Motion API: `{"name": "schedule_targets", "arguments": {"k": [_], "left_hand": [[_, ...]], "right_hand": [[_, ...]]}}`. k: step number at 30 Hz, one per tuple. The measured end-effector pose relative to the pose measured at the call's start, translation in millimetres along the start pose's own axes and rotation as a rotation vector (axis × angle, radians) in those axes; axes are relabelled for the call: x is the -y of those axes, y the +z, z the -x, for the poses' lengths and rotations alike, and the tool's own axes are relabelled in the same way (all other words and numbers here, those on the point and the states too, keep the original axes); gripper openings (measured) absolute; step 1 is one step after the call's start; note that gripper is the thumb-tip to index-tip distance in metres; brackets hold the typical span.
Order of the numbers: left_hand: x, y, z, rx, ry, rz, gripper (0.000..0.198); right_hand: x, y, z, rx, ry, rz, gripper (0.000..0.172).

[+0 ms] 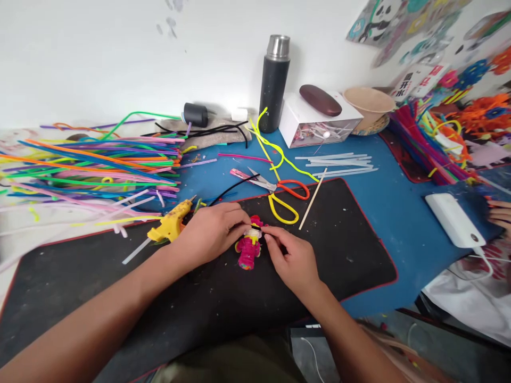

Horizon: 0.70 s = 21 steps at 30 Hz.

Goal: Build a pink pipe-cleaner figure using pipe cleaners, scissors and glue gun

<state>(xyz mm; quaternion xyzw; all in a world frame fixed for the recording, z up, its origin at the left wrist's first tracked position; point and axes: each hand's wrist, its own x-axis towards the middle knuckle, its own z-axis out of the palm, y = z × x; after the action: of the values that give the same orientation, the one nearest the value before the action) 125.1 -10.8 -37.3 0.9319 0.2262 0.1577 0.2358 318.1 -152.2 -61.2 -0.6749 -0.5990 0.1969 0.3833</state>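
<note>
A small pipe-cleaner doll point(248, 254), magenta with yellow and white parts, lies on the black mat between my hands. Across its upper part runs a short black pipe cleaner point(256, 227). My left hand point(215, 231) pinches the black piece's left end, its fingertips against the doll's head. From the other side, my right hand point(293, 258) pinches the right end between thumb and forefinger. Fingers hide part of the doll's head. Just left of my left hand rests a yellow glue gun point(170, 223). Scissors point(275, 187) with orange and yellow handles lie beyond the hands.
Many coloured pipe cleaners point(99, 165) are heaped at left. Glue sticks point(343, 162), a wooden stick point(313, 199), a black flask point(274, 85) and a white box point(321, 119) stand or lie behind. At right are a power bank point(455, 219) and another person's hand point(501, 214).
</note>
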Motion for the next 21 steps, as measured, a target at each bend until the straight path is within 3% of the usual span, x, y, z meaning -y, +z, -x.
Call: {"name": "schedule_targets", "arguments": {"k": [13,21], "left_hand": [[1,3.4,2,-0.003,-0.023,-0.015,0.017],[1,-14.1,9,-0.062,-0.034,0.020,0.020]], "right_hand": [[-1,1,1,0.050,-0.012,0.040,0.025],[-1,1,1,0.069,-0.017,0.053,0.028]]}}
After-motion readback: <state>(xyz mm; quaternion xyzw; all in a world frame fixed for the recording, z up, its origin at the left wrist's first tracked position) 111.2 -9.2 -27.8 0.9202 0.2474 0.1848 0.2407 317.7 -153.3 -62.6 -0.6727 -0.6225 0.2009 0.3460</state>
